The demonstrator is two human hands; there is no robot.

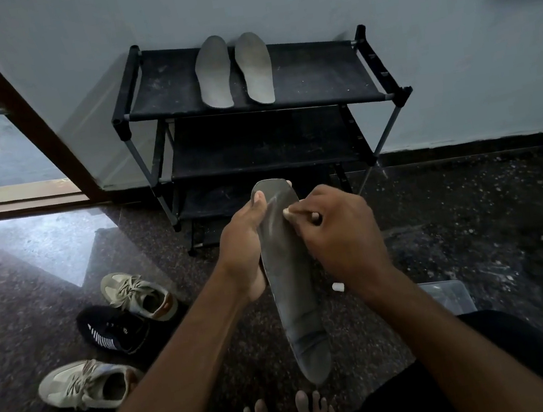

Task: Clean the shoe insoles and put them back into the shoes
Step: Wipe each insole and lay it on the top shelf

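Far left on the speckled stone floor (pixel 471 214): two beige lace-up sneakers (pixel 138 295) and two black sneakers with white stripes (pixel 114 330), lying loosely together, insoles out. My left hand (pixel 242 244) grips the long dark grey insole (pixel 295 289) along its left edge, thumb pressed on the upper face, fingers curled behind. The insole stands nearly upright over my bare feet. My right hand (pixel 338 228) is closed, pinching a small pale item against the insole's upper part; what it is, I cannot tell. Beyond, two grey insoles (pixel 233 70) lie side by side on the top tier of the black fabric shoe rack (pixel 315 75). A clear plastic container (pixel 447 296) sits by my right forearm.
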